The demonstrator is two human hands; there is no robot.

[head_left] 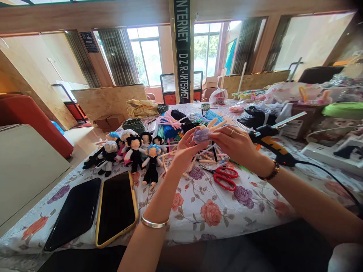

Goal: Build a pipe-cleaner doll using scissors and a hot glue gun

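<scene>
Both hands meet over the table around a small doll figure of fuzzy pipe cleaner (pixel 201 135), with a lavender part and peach lengths sticking up. My left hand (pixel 185 151) grips the lavender part from the left and below, fingers closed on it. From the right, my right hand (pixel 238 143) pinches the figure; its fingertips partly hide what they touch. Below the hands lie red-handled scissors (pixel 225 177). To the right of my right hand is a black and yellow glue gun (pixel 273 145). Loose peach pipe cleaners (pixel 208 161) lie behind and beneath.
Several finished dolls (pixel 134 153) in black and grey cluster at the left. Nearer are a black phone (pixel 75 211) and a yellow-cased phone (pixel 117 207). Bundles of coloured pipe cleaners (pixel 170 121) lie farther back. The glue gun's cable (pixel 329 172) runs right. Bags (pixel 255 115) stand back right.
</scene>
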